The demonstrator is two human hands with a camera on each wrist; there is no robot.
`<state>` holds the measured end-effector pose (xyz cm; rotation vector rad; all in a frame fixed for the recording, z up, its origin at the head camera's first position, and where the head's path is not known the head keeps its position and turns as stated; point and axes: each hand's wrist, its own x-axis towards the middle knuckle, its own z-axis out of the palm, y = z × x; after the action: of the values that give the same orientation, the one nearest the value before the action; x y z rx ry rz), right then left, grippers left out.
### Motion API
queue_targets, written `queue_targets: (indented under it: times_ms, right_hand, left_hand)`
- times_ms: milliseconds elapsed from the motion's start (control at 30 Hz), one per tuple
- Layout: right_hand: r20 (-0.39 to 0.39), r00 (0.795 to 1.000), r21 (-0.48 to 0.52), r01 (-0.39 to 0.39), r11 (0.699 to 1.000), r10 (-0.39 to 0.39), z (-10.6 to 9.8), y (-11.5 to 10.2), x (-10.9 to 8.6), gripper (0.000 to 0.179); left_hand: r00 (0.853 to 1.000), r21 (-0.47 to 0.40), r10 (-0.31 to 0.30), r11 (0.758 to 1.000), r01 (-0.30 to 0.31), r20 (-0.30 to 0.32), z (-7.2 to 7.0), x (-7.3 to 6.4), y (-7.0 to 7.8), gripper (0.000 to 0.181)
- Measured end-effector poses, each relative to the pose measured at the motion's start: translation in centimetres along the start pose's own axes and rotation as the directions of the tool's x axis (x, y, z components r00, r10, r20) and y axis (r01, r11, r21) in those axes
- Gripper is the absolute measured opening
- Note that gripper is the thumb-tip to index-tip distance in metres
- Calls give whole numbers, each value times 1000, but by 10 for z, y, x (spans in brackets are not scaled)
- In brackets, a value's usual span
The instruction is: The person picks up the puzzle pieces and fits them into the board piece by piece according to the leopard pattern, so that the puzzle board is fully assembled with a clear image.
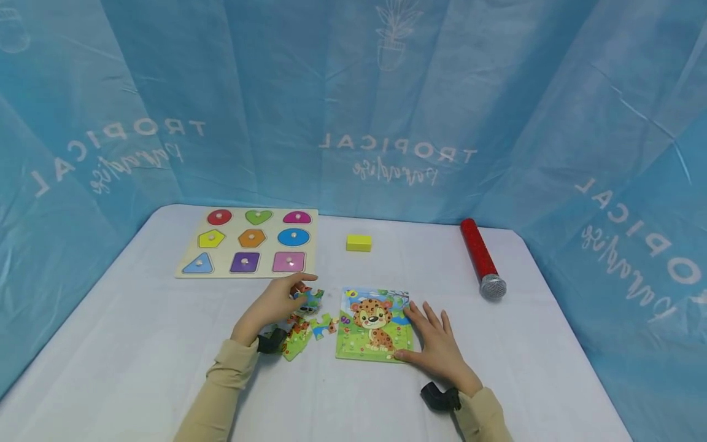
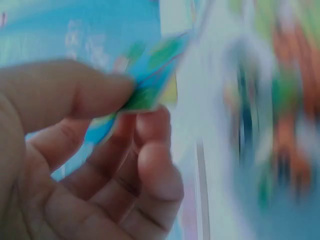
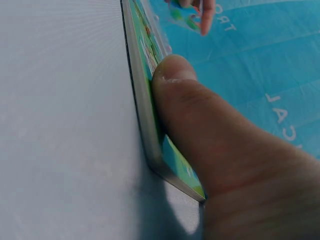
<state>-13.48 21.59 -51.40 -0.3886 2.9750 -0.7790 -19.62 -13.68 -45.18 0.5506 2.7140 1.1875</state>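
My left hand (image 1: 276, 301) pinches a jigsaw puzzle piece (image 2: 155, 65) printed in blue and green between thumb and fingers. Loose jigsaw pieces (image 1: 324, 326) lie below and beside that hand, partly hidden by it. To their right, a square puzzle board (image 1: 348, 347) with a cartoon leopard cub picture lies flat on the table. My right hand (image 1: 437, 347) rests at the board's right side with fingers spread. In the right wrist view its thumb (image 3: 200, 110) presses on the board's printed face near the edge.
A wooden shape board (image 1: 225, 267) with knobbed coloured pieces lies at the back left. Behind the puzzle sits a yellow block (image 1: 359, 243). A red microphone (image 1: 479, 248) lies at the right. Blue printed curtains (image 1: 397, 110) hang around the white table (image 1: 342, 405).
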Motion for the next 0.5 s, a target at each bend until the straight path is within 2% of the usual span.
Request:
queue_targets:
  times_ms: [100,200,333,500]
  right_hand:
    - [-2,1000,-9,-4,1000,4,-1,1,1,95]
    - [-5,1000,-5,-3,1000,3,-2,2,1,95]
    - [-1,1000,4,9,1000,-9,-1,1,2,94]
    - [-26,999,-4,40,999,-40,-1,1,1,93]
  left_hand:
    - [999,-29,46,999,-46,19,16,12,13,35]
    - [997,-52,64,997,-62,32,37,25,27,23]
    - [999,-91,37,995,-34,34,64,39,45,7]
    - [1000,-118,-12,993,11,-11,88,50,66,15]
